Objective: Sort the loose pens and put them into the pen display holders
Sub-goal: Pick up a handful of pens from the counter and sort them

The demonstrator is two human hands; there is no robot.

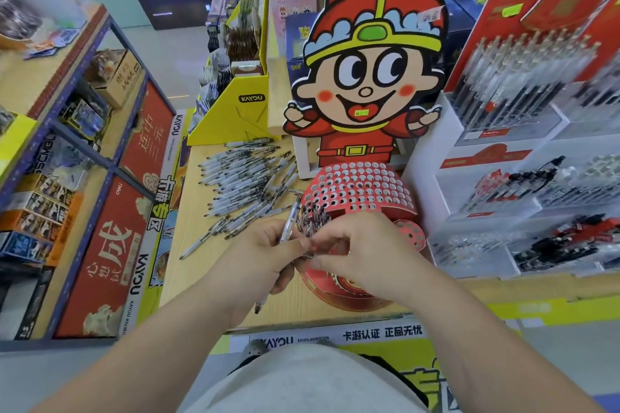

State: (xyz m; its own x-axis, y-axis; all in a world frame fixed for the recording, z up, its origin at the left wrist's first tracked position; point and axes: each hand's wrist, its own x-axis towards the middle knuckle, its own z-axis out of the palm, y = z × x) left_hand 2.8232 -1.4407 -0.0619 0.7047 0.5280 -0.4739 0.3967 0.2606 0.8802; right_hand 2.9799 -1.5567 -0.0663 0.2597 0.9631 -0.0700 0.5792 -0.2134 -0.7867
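far left on the counter (194, 282), pile of loose pens (248, 178), one stray pen (201, 243) lying apart on its near side. left hand (258, 261) grips a single white pen (288, 225), fingers curled round its barrel, one end sticking out far past the fingers, the other out below the palm. just right, red perforated pen holder (359, 184) with a small cluster of inserted pens (313, 214) at its near left edge. right hand (355, 255) at that cluster, thumb and forefinger drawn together; blurred, can't tell what they pinch. clear pen racks (523, 178) far right.
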